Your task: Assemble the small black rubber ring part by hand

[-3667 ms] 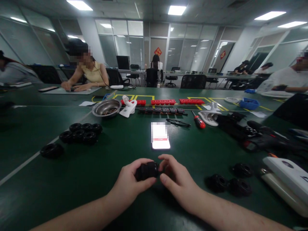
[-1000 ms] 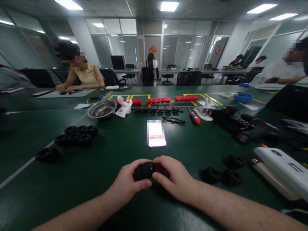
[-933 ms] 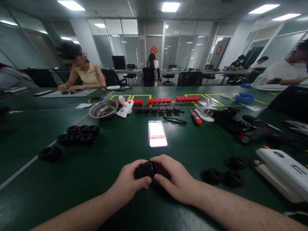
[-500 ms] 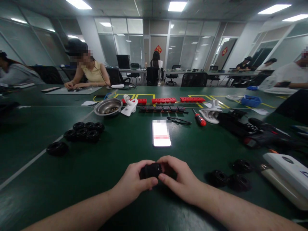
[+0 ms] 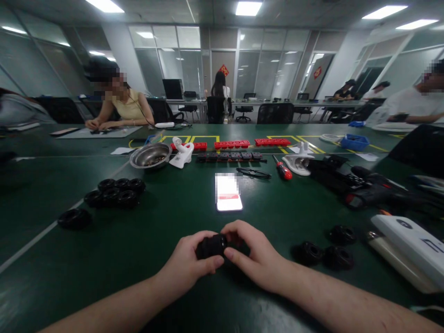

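Note:
Low over the near middle of the table, my left hand (image 5: 187, 261) wraps round a black round part (image 5: 212, 246), with the thumb along its near side. My right hand (image 5: 255, 254) pinches the right end of the same part between thumb and curled fingers. The part's exact kind is hard to make out; its surface is dark and glossy. Beyond both hands lies a phone (image 5: 229, 192) with its screen lit. Several black ring-shaped parts (image 5: 116, 192) stand grouped at the left, and three similar black parts (image 5: 324, 254) sit right of my right hand.
A metal bowl (image 5: 150, 155) with small pieces, red trays (image 5: 231, 144), a black strip of parts (image 5: 229, 157), glasses (image 5: 254, 172) and a screwdriver (image 5: 283, 169) lie farther back. White devices (image 5: 409, 245) and black gear (image 5: 367, 189) occupy the right. Other people sit around the room.
The whole view has shifted slightly, so most things appear a little farther left. Both hands keep hold of the black round part in nearly the same pose.

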`<state>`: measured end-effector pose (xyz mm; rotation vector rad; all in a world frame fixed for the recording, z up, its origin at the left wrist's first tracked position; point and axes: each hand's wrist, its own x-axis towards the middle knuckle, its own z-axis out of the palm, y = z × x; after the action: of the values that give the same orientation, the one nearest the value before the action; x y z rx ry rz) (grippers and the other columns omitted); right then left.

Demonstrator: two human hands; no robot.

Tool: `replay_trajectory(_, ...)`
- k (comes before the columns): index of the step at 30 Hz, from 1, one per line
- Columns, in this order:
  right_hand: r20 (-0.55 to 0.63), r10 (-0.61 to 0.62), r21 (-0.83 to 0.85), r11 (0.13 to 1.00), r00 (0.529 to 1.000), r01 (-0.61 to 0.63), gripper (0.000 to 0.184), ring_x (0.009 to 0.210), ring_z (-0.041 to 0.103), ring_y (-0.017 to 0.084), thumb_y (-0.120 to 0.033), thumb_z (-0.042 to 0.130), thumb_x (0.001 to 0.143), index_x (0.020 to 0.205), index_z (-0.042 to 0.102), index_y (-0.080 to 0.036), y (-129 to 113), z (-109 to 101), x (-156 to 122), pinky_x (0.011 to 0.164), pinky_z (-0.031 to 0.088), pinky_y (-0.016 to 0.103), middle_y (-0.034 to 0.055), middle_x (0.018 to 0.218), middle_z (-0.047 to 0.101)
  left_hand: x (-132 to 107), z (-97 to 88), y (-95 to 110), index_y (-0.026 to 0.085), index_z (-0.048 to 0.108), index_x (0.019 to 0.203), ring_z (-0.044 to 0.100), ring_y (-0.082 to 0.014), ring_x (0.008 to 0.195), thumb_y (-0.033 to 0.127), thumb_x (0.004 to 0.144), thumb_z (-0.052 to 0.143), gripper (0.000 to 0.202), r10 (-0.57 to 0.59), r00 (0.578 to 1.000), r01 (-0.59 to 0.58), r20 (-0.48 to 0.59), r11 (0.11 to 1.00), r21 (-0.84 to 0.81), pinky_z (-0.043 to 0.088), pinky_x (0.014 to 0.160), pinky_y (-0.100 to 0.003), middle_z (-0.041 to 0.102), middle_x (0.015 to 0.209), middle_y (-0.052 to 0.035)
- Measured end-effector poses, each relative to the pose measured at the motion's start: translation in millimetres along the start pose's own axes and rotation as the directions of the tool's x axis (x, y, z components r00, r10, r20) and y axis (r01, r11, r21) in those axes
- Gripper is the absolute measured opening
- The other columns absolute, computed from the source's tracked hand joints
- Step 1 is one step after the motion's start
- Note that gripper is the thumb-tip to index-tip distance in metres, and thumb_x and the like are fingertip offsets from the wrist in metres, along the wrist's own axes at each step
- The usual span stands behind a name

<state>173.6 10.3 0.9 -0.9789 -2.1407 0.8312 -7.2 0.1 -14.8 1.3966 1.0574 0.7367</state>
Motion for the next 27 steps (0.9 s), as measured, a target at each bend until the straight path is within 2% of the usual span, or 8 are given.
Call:
replay_trajectory(2,-0.029,0.004,0.009,1.0,1.0,-0.004,0.022,0.072,0.047,0.014,-0.029,0.048,0.077,0.097,0.047,-0.018,2,0,-1,0.064,0.038,0.026,0.0024,0.083,0.052,0,-0.1,0,0.015,0.054,0.093,0.051,-0.0104,0.053,0.036,0.065,0.063,0.036,-0.01,1.0,0.01,-0.011,1.0,0.003,0.043,0.051,-0.024,0.055,0.073,-0.0004)
replay_trajectory(8,0.046,0.133,-0.117,0.985,0.99,-0.127,0.024,0.057,0.044,0.012,-0.034,0.043,0.082,0.067,0.05,-0.017,2,4,0,0.053,0.033,0.023,-0.0014,0.061,0.048,-1,-0.9,6,0.016,0.057,0.09,0.054,-0.0147,0.068,0.035,0.06,0.068,0.037,0.017,0.999,-0.013,-0.042,0.994,0.108,0.045,0.059,-0.025,0.057,0.081,-0.002)
replay_trajectory(12,0.038,0.044,-0.056,0.998,0.998,-0.041,0.012,0.069,0.047,0.014,-0.025,0.047,0.079,0.088,0.051,-0.018,-1,3,-1,0.06,0.038,0.025,0.0018,0.077,0.052,0,-1.1,1,0.013,0.054,0.092,0.051,-0.0103,0.053,0.038,0.064,0.063,0.038,0.001,1.0,-0.002,-0.003,0.999,-0.05,0.043,0.052,-0.024,0.054,0.071,0.0)
replay_trajectory(15,0.01,-0.028,-0.006,1.0,1.0,0.028,0.028,0.079,0.047,0.015,-0.025,0.05,0.077,0.103,0.044,-0.019,-1,1,-2,0.068,0.039,0.027,0.0046,0.093,0.05,0,-0.3,1,0.013,0.053,0.092,0.05,-0.0091,0.051,0.036,0.066,0.061,0.036,-0.004,1.0,0.002,-0.021,0.998,-0.067,0.042,0.05,-0.023,0.053,0.07,0.0007)
replay_trajectory(17,-0.021,-0.002,-0.02,1.0,1.0,0.002,0.026,0.078,0.046,0.015,-0.03,0.05,0.078,0.101,0.045,-0.018,1,1,-2,0.066,0.039,0.027,0.0043,0.091,0.05,0,0.2,6,0.014,0.054,0.093,0.051,-0.01,0.054,0.033,0.065,0.063,0.035,-0.021,1.0,0.02,-0.021,1.0,-0.019,0.043,0.051,-0.023,0.053,0.075,-0.0003)
replay_trajectory(19,-0.03,0.054,-0.067,0.996,0.998,-0.056,0.017,0.071,0.046,0.014,-0.033,0.047,0.079,0.087,0.049,-0.018,3,2,-1,0.06,0.037,0.026,0.0019,0.08,0.05,-1,0.3,10,0.016,0.055,0.094,0.053,-0.0118,0.059,0.031,0.064,0.064,0.035,-0.045,0.999,0.046,-0.02,0.998,0.049,0.044,0.055,-0.025,0.055,0.08,-0.0014)
replay_trajectory(22,-0.007,0.078,-0.12,0.99,0.997,-0.078,0.02,0.062,0.044,0.012,-0.032,0.046,0.081,0.068,0.048,-0.017,4,2,0,0.055,0.034,0.024,-0.001,0.066,0.047,-1,-0.5,12,0.016,0.056,0.094,0.055,-0.0132,0.062,0.03,0.063,0.065,0.035,-0.062,0.998,0.064,-0.017,0.992,0.113,0.045,0.06,-0.027,0.058,0.086,-0.0029)
replay_trajectory(27,0.016,-0.041,-0.032,0.999,0.999,0.042,0.014,0.074,0.046,0.014,-0.029,0.05,0.079,0.086,0.05,-0.017,2,1,0,0.065,0.038,0.026,0.0025,0.082,0.05,0,-1.3,4,0.013,0.054,0.095,0.051,-0.0108,0.053,0.037,0.064,0.063,0.041,-0.03,0.999,0.031,-0.029,0.999,0.016,0.044,0.054,-0.025,0.056,0.071,-0.0002)
